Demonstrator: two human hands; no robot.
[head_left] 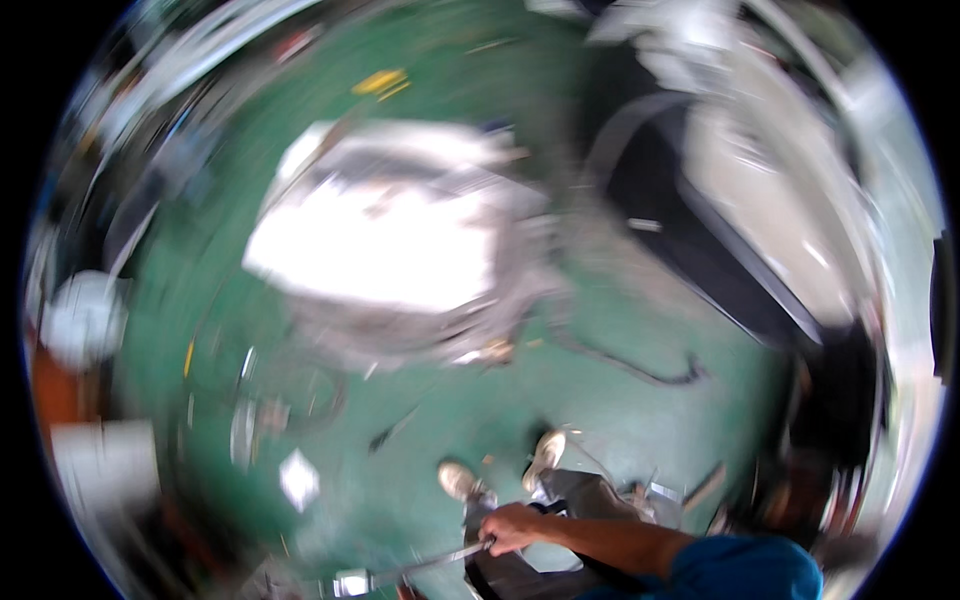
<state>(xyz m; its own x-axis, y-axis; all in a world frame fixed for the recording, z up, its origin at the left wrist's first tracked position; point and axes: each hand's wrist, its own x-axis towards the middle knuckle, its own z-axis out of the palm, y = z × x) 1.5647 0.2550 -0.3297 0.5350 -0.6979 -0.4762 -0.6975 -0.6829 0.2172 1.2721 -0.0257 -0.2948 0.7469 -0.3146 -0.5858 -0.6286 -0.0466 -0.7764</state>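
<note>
In the lower middle, my right hand (510, 528) is closed around one end of a long, thin grey rod-like thing (428, 563). The rod slants down to the left, where it meets a bright silvery block-shaped part (352, 583). Only a small skin-coloured patch of what looks like my left hand (408, 592) shows at the lower edge, close below the rod. Its fingers are cut off by the picture's edge. The whole picture is smeared by motion, so the rod's exact kind does not show.
A large white, flat-topped object (380, 250) stands on the green floor (450, 400) ahead. On the right is a big pale body with black trim (760, 200), vehicle-like. A dark hose-like strip (640, 372) and a white square piece (299, 480) lie on the floor. Blurred clutter lines the left.
</note>
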